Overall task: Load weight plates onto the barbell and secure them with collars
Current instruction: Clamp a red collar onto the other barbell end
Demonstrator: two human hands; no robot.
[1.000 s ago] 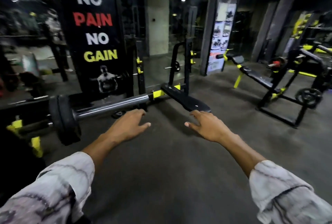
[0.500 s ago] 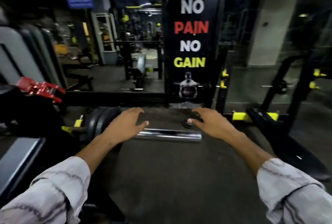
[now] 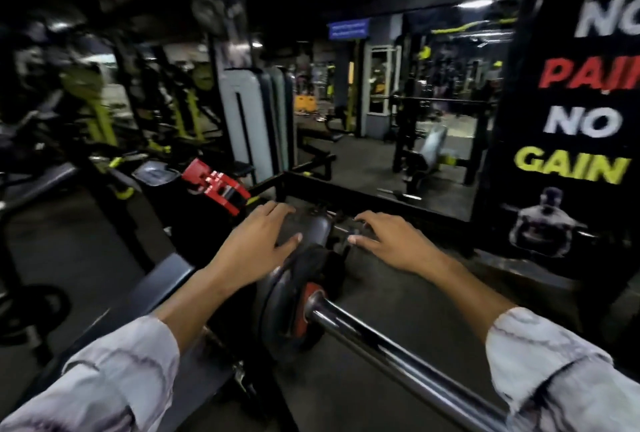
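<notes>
Both hands out over the loaded barbell end

Left hand (image 3: 258, 241) and right hand (image 3: 391, 241), fingers spread and holding nothing, hover above the weight plates (image 3: 287, 307) on the barbell (image 3: 398, 359), red collars (image 3: 216, 186) lying beyond-left.

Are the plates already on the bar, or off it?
On. The black weight plates sit upright on the barbell, its chrome sleeve passing through their red hub. No collar shows on the sleeve. Both hands hover open above them.

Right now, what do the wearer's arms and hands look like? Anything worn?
Both hands are bare: left hand, right hand, no gloves, rings or watch visible. Forearms are uncovered. Each arm has a loose pale grey-white sleeve with dark marbled streaks, left sleeve, right sleeve, pushed up short of the wrist.
</notes>
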